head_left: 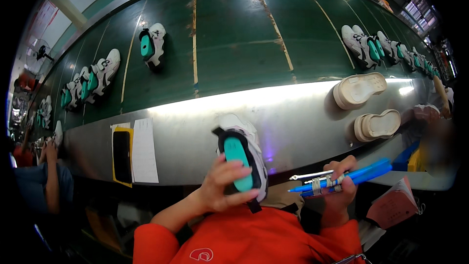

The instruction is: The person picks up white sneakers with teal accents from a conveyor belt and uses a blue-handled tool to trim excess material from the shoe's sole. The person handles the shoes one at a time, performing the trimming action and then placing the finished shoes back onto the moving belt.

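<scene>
My left hand (224, 186) grips a white and black sneaker (257, 162) at the front edge of the steel ledge. Its fingers are bent over the teal insole (235, 159) that shows at the shoe's opening, and the shoe's toe points away from me. To the right, my right hand (343, 184) is closed round a bundle of blue pens (364, 171) bound with pale rubber bands. A thin metal tool (311, 174) sticks out of the same bundle, pointing left. The bundle is held in the air, apart from the shoe.
Beyond the steel ledge (185, 146) lies a green belt (234, 49) with a lone sneaker (153, 47) and rows of others (105, 73). A phone (121, 156) and white paper (145, 151) lie left; two beige shoe forms (361, 90) and a pink booklet (394, 206) are right. People sit at both sides.
</scene>
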Available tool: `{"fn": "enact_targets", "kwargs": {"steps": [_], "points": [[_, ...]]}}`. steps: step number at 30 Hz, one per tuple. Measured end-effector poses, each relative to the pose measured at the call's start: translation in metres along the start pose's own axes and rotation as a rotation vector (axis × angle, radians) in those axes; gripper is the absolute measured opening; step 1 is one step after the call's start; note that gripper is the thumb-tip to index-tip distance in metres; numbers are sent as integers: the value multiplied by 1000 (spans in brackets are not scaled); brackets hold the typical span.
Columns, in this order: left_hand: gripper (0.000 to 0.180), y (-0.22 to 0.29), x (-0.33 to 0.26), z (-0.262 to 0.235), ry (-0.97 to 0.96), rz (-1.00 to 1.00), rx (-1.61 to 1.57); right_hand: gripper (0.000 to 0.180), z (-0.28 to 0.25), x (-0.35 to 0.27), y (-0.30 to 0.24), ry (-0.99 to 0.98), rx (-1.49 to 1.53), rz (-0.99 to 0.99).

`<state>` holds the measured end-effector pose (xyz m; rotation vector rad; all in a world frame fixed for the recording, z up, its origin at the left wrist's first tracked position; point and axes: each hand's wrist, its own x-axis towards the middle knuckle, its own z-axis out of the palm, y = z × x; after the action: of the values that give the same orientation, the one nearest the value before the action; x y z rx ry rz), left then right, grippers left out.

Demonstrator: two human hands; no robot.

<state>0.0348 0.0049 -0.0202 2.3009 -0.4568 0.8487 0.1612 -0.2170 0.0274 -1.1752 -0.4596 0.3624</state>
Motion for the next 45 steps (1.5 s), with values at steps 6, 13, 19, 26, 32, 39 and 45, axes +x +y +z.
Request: {"fn": "enact_targets", "kwargs": {"steps": [6, 13, 19, 26, 32, 39, 45], "points": [[67, 27, 69, -41, -24, -342, -367, 33, 8, 5, -26, -363, 98, -214], [69, 29, 72, -41, 11, -389, -363, 30, 24, 6, -28, -405, -48, -312], [71, 25, 72, -41, 0, -379, -385, 30, 34, 8, -28, -376, -85, -305], [71, 23, 69, -42, 14, -386, -395, 29, 33, 13, -23, -413, -106, -332], [72, 24, 72, -42, 13, -363, -404, 31, 32, 11, -27, -409, -146, -343], [74, 21, 71, -42, 4, -375, -375, 29, 36, 25, -34, -557, -215, -323], [77, 21, 74, -43, 8, -361, -396, 23, 43, 36, -54, -633, -349, -356]]}}
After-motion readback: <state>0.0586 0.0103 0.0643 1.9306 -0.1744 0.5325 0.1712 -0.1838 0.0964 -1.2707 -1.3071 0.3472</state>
